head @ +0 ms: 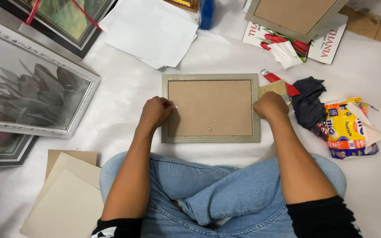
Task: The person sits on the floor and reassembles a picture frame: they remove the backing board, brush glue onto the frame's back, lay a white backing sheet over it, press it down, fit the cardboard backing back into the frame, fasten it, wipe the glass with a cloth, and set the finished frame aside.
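Both forearms reach forward from the crossed legs in jeans [225, 198] to a frame [211, 108] lying face down on the white sheet [124, 92], straight ahead of the knees. The left hand [155, 112] is curled into a loose fist at the frame's left edge, its grip narrow, fingertips pinched at a small metal tab [175, 107] on the brown backing board. The right hand [270, 105] is also fisted, knuckles up, pressing on the frame's right edge; whether its grip holds anything cannot be told.

Just beside the right hand lie a red-handled tool [281, 83] and a dark cloth [309, 102]. Farther right lies a crumpled yellow-and-blue packet [347, 128]. Above it, a booklet with red flowers [287, 42] lies under a second face-down frame [294, 15]. White paper sheets [151, 31] lie top centre, a silver-framed picture [29, 90] at left, and beige boards [67, 198] at lower left.
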